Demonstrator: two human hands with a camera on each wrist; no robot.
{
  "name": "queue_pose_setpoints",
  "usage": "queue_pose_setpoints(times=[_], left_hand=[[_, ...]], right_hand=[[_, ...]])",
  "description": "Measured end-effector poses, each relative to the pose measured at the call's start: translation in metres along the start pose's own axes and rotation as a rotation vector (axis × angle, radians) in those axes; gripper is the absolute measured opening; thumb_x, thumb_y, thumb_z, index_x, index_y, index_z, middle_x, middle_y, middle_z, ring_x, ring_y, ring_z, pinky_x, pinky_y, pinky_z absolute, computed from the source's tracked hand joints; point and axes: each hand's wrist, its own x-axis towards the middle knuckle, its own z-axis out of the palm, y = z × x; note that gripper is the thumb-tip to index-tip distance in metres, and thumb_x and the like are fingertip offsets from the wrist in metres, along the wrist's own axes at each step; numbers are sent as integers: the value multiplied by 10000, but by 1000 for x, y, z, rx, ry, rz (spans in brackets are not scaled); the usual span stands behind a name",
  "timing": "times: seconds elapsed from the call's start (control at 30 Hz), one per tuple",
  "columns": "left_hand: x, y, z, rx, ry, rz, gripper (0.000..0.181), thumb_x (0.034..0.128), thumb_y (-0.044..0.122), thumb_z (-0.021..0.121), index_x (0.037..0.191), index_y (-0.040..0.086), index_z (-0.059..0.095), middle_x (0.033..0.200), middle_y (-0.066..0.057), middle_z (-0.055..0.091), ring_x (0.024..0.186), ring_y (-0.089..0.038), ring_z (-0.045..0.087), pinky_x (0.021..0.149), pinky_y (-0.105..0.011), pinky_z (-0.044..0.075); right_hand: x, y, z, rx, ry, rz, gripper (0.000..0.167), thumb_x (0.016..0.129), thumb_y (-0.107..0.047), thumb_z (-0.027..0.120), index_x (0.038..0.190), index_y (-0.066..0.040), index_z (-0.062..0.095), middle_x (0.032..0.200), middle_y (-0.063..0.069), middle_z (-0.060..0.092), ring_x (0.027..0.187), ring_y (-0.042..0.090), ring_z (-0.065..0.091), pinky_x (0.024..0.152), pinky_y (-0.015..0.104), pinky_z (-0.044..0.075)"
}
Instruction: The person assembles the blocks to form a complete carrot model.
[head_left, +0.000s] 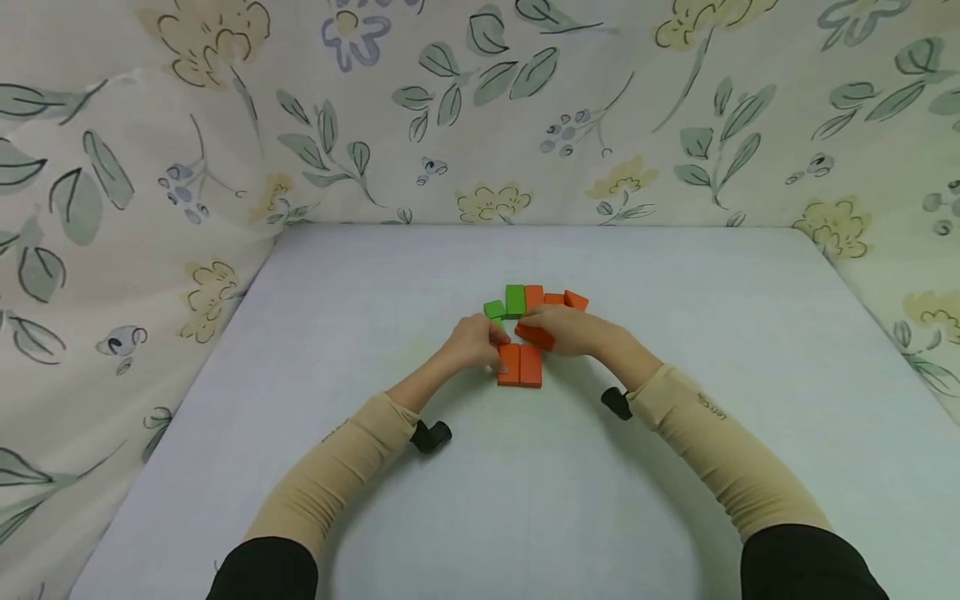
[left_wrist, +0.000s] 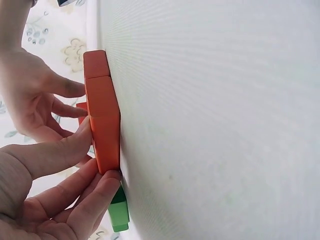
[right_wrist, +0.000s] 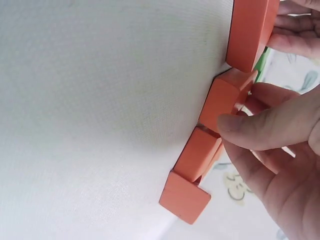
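Observation:
Two orange blocks lie side by side at the near end of a small group. My left hand point(head_left: 472, 340) grips the left one point(head_left: 508, 375), thumb on its top and fingers at its end, as the left wrist view shows. The right-hand block point(head_left: 531, 371) lies against it. Just behind them, my right hand point(head_left: 573, 330) pinches a tilted orange block point(head_left: 534, 337). The thumb point(right_wrist: 240, 129) presses on that block in the right wrist view, with fingers behind it. My hands hide part of the group's middle.
Behind the hands stand a green block point(head_left: 515, 301), an orange block point(head_left: 533, 297) and a tilted orange block point(head_left: 576, 300) at the right end. A smaller green block point(head_left: 494, 309) is at the left. All rest on a white table point(head_left: 525, 483) backed by floral cloth point(head_left: 480, 108).

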Motion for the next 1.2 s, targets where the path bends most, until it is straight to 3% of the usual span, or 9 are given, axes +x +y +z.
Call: queue_pose_setpoints(times=[0.3, 0.47, 0.67, 0.87, 1.0, 1.2], left_hand=[[0, 2, 0, -5, -3, -14, 413, 721, 29, 843, 1111, -23, 718, 1057, -130, 711, 925, -238, 616, 772, -292, 520], [-1, 3, -1, -14, 1, -7, 409, 720, 20, 839, 1107, -29, 717, 1050, -134, 712, 917, -237, 614, 769, -291, 519], [-3, 4, -1, -13, 5, -14, 410, 708, 19, 845, 1097, -26, 723, 1046, -127, 714, 923, -237, 611, 774, -289, 515], [-2, 3, -1, -8, 7, -19, 414, 718, 17, 839, 1111, -25, 717, 1067, -130, 710, 958, -248, 613, 809, -306, 515], [-1, 2, 0, -2, 11, -16, 414, 715, 22, 843, 1108, -22, 720, 1068, -126, 712, 955, -243, 616, 807, -302, 514], [0, 1, 1, -21, 11, -20, 404, 705, 19, 848, 1089, -20, 727, 1049, -116, 715, 932, -234, 614, 783, -290, 515]], right_hand=[[-2, 0, -1, -41, 23, 19, 479, 829, 127, 662, 1293, 54, 570, 1323, 205, 522, 1168, 339, 511, 1036, 469, 402], [-5, 2, -5, -1, 15, 58, 513, 812, 128, 669, 1306, 48, 554, 1333, 196, 526, 1154, 335, 506, 1021, 478, 415], [-7, 8, -5, 21, -5, 96, 530, 819, 22, 718, 1319, 30, 542, 1321, 190, 509, 1107, 323, 502, 943, 457, 478], [-12, 15, -9, 65, 88, 81, 577, 750, -138, 829, 1237, 57, 588, 1198, 189, 552, 1038, 309, 513, 880, 426, 506], [-21, 17, -11, 96, 134, 69, 560, 751, -133, 818, 1224, 64, 591, 1151, 169, 583, 1051, 325, 528, 900, 443, 493], [-35, 18, -4, 139, 128, 92, 543, 763, -102, 804, 1228, 67, 580, 1159, 167, 598, 1097, 362, 537, 899, 470, 493]])
